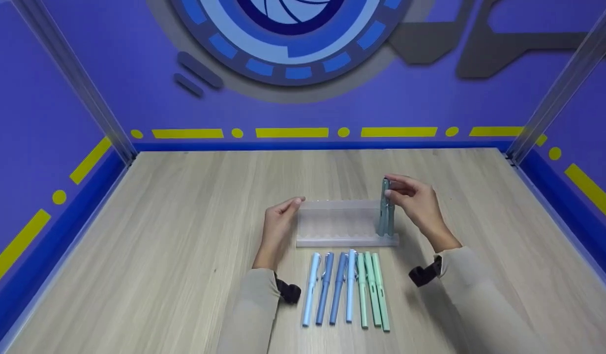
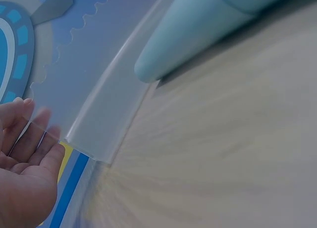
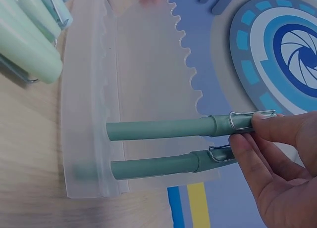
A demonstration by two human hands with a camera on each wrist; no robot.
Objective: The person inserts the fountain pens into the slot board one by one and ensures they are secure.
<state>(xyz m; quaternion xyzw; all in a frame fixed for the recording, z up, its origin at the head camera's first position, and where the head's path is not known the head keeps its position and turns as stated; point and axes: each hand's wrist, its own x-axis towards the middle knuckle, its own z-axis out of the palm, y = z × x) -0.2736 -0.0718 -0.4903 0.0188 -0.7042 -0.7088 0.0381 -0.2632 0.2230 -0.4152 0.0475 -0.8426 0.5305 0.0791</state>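
L wrist view: lt-blue pen (image 2: 203, 30) blurry, cut off. R wrist view: lt-green pens (image 3: 34, 45) cut off, left. Head view: near sleeves (image 1: 249, 309), far emblem (image 1: 293, 49) cut off.

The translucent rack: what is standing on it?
Two dark green pens stand on the rack, at its right end; the right hand hides the cap tip of the outer pen.

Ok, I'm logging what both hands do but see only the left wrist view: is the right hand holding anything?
Observer: Yes, the right hand pinches a dark green pen near its clip.
Operator: And does another pen stand beside it in the clear rack?
Observer: Yes, a second dark green pen, nearer the rack's right end.
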